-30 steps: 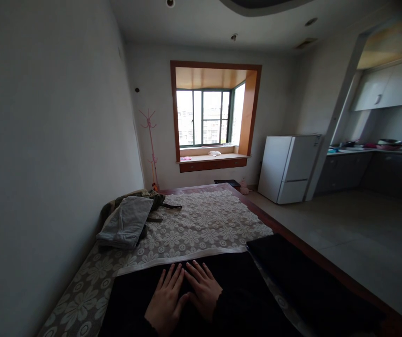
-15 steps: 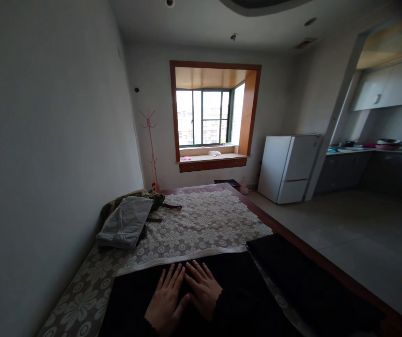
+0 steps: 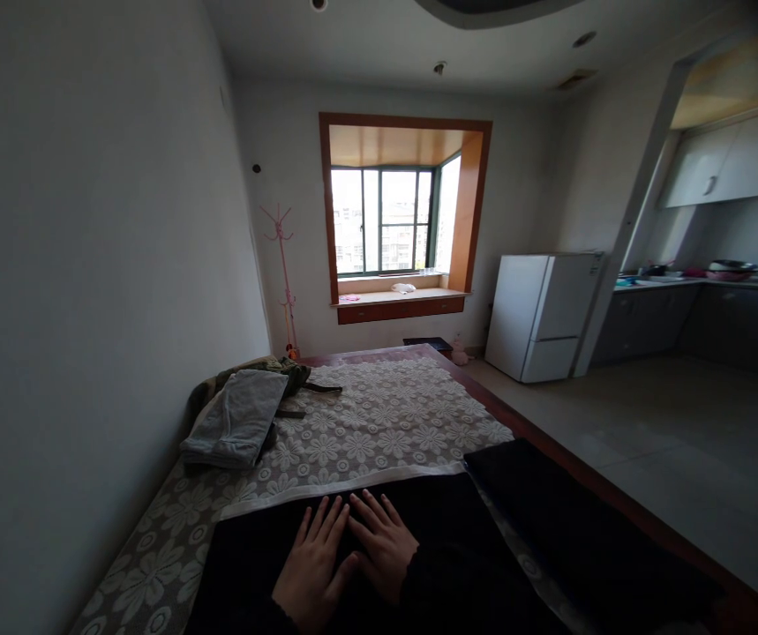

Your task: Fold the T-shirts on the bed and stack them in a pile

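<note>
I am resting both hands palm down on a black cloth, which is lying spread over the near part of the bench (image 3: 514, 421), right in front of me. My left hand (image 3: 314, 566) is lying flat, its fingers stretched out and pointing away from me; my right hand (image 3: 386, 549) is lying flat just beside it, its fingers leaning toward the left ones. Neither hand is gripping anything; both are only touching the black cloth (image 3: 448, 511). My two index fingertips are almost meeting, and my thumbs are sitting close together. A pale strip (image 3: 352, 485) is running along the cloth's far edge. To the right, a second dark cloth (image 3: 577, 520) is lying near the bench's side. Beyond, a flower-patterned lace cover (image 3: 385, 414) is showing, and a folded grey cloth (image 3: 236, 419) is lying at the left, near the wall (image 3: 101, 291).
</note>
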A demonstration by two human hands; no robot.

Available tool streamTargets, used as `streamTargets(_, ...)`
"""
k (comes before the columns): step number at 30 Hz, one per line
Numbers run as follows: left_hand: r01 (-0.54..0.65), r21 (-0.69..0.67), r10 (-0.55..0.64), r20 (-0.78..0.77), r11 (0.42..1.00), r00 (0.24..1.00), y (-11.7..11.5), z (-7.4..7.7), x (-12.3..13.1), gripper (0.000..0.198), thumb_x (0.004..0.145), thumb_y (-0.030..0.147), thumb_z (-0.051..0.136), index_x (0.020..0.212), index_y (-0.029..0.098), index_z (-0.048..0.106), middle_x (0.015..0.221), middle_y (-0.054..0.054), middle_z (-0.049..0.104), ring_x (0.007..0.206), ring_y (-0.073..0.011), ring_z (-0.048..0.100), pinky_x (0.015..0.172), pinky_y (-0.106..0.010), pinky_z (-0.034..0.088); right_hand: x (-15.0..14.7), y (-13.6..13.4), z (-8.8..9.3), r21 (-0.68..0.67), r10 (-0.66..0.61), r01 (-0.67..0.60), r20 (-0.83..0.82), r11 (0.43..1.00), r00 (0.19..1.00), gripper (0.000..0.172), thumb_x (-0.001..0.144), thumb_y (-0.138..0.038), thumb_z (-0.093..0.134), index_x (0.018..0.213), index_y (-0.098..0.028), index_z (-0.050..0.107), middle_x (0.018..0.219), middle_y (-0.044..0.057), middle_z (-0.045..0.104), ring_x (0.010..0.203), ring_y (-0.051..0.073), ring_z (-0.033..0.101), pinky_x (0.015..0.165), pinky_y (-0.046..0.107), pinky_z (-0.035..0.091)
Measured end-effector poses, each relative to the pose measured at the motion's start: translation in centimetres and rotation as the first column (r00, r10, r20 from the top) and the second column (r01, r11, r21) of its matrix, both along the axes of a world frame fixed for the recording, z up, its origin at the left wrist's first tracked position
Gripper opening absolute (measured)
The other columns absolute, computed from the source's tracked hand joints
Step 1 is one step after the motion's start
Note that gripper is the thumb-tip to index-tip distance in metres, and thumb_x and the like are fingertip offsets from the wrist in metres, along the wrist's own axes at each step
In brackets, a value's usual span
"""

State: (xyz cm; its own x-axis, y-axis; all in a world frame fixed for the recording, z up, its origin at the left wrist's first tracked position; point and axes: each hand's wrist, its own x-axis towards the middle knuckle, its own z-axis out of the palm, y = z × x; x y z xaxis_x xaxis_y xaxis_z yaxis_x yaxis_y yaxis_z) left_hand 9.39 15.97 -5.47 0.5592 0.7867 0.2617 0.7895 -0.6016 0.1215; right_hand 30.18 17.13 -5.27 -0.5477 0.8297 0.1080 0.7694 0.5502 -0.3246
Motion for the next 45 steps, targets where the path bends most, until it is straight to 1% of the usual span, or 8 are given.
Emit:
streamTargets(10,0.002,-0.029,-0.002,0.006,1.0,1.0,-0.1,0.4,0.0,0.066,0.102,0.052,0.035,0.159,0.031,0.011,0.164,-0.003,0.026,0.151,-0.0272,0.023,0.12,-0.052,0.029,0.0,-0.1,0.7,-0.04,-0.004,0.004,0.007,0.999,1.0,0.065,0.094,-0.033,0.051,0.156,-0.036,0.031,0.165,0.0,0.022,0.152,0.028,0.014,0.122,0.056,0.014)
streamTargets(15,-0.002,-0.074,0.003,0.013,0.997,1.0,-0.2,0.9,0.2,0.065,0.102,0.053,0.034,0.159,0.033,0.011,0.163,-0.002,0.027,0.151,-0.0275,0.023,0.12,-0.056,0.028,0.0,0.1,0.4,-0.045,0.008,-0.008,0.012,0.999,1.0,0.064,0.094,-0.035,0.052,0.155,-0.035,0.033,0.165,0.0,0.022,0.152,0.028,0.014,0.123,0.055,0.013)
streamTargets(22,-0.005,-0.081,0.007,0.023,0.997,1.0,-0.3,1.0,0.3,0.063,0.102,0.053,0.036,0.159,0.033,0.016,0.163,-0.001,0.027,0.151,-0.028,0.022,0.12,-0.057,0.029,0.0,0.2,0.2,-0.074,0.008,-0.007,0.012,0.997,1.0,0.061,0.095,-0.038,0.049,0.154,-0.035,0.035,0.166,-0.001,0.019,0.153,0.028,0.011,0.123,0.056,0.012)
streamTargets(28,-0.006,-0.083,0.007,0.013,0.997,1.0,-0.3,0.9,0.2,0.065,0.102,0.054,0.035,0.159,0.033,0.013,0.164,-0.001,0.025,0.151,-0.0279,0.022,0.12,-0.056,0.029,0.0,0.1,0.3,-0.081,0.016,-0.015,0.008,0.997,1.0,0.06,0.095,-0.039,0.049,0.154,-0.035,0.035,0.165,-0.001,0.02,0.153,0.029,0.012,0.123,0.056,0.012)
streamTargets(33,0.005,-0.043,-0.005,0.016,0.999,1.0,-0.1,0.4,0.1,0.067,0.102,0.052,0.037,0.159,0.034,0.008,0.163,-0.001,0.025,0.151,-0.0278,0.022,0.12,-0.055,0.029,-0.1,-0.3,0.4,-0.013,-0.009,0.009,-0.008,1.0,1.0,0.063,0.095,-0.035,0.05,0.155,-0.036,0.032,0.165,0.0,0.021,0.152,0.028,0.013,0.123,0.055,0.012)
streamTargets(40,0.003,-0.107,-0.003,0.001,0.994,1.0,0.0,0.9,0.2,0.067,0.102,0.054,0.034,0.159,0.032,0.006,0.164,-0.002,0.023,0.151,-0.029,0.021,0.119,-0.058,0.029,-0.1,-0.4,0.9,-0.014,-0.002,0.002,0.001,1.0,1.0,0.067,0.094,-0.034,0.051,0.157,-0.036,0.027,0.165,0.0,0.022,0.152,0.028,0.015,0.122,0.056,0.014)
streamTargets(42,0.003,-0.1,-0.002,0.008,0.995,1.0,-0.1,1.1,0.3,0.067,0.102,0.054,0.035,0.159,0.035,0.006,0.163,-0.001,0.025,0.151,-0.0289,0.022,0.119,-0.059,0.029,-0.1,-0.5,0.8,-0.007,-0.001,0.001,-0.005,1.0,1.0,0.065,0.095,-0.035,0.051,0.156,-0.036,0.029,0.165,0.001,0.022,0.152,0.028,0.015,0.122,0.055,0.014)
streamTargets(45,0.009,-0.078,-0.008,0.012,0.997,1.0,-0.1,1.0,0.2,0.064,0.101,0.053,0.037,0.158,0.039,0.011,0.163,0.001,0.027,0.151,-0.0289,0.024,0.118,-0.059,0.031,-0.3,-0.5,0.5,-0.008,-0.027,0.027,-0.014,1.0,1.0,0.058,0.095,-0.038,0.05,0.152,-0.034,0.039,0.164,0.0,0.024,0.152,0.028,0.014,0.123,0.054,0.013)
